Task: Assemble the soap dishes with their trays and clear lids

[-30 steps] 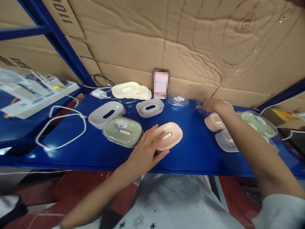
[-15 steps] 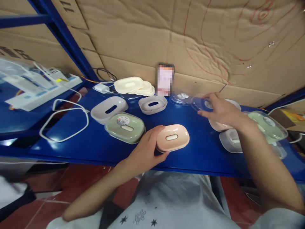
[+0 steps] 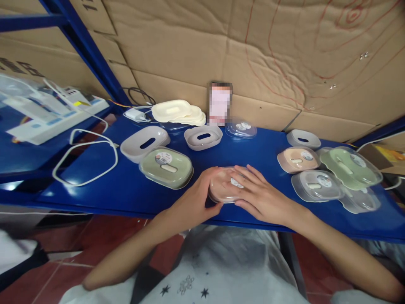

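Since the earlier frame, the right hand had carried the clear plastic lid from the far right onto the pink oval soap dish at the near middle of the blue tabletop, pressing it flat with spread fingers. Meanwhile the left hand gripped the dish's left side, beside a green lidded soap dish.

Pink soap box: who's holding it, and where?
Left hand grips the pink soap box at its left end; right hand lies flat on its clear lid.
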`<act>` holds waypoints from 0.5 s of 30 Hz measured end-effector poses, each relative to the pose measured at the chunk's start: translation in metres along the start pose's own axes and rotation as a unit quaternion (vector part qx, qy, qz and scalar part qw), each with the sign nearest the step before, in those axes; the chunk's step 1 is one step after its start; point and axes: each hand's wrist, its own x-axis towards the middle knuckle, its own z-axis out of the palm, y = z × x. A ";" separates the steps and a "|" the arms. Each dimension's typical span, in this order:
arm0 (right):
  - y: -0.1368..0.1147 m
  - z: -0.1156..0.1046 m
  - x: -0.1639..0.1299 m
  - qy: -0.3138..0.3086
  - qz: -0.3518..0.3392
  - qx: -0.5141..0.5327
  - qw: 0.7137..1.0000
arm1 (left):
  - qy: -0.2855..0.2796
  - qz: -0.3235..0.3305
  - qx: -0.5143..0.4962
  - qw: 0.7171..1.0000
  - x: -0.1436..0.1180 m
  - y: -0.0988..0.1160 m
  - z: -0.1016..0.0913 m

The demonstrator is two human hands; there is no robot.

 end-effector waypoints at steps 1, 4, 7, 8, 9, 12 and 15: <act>-0.001 0.000 -0.001 -0.001 -0.003 -0.003 1.000 | -0.005 0.000 0.001 1.000 0.000 0.000 0.000; 0.002 -0.005 -0.005 -0.008 0.000 -0.013 1.000 | -0.012 -0.010 0.020 1.000 -0.002 -0.002 0.002; 0.019 -0.019 -0.013 -0.009 0.037 -0.056 0.998 | -0.009 -0.031 0.047 0.998 -0.004 -0.003 0.002; 0.029 -0.024 -0.016 -0.010 0.056 -0.075 0.996 | -0.011 -0.037 0.051 0.998 -0.004 -0.002 0.002; 0.040 -0.030 -0.019 -0.012 0.075 -0.093 0.993 | -0.015 -0.043 0.053 0.998 -0.004 -0.001 0.002; 0.078 -0.044 -0.022 -0.030 0.134 -0.141 0.981 | -0.040 -0.053 0.063 0.996 -0.003 0.003 0.000; 0.111 -0.058 -0.015 -0.062 0.224 -0.162 0.959 | -0.060 -0.054 0.082 0.993 -0.002 0.004 0.000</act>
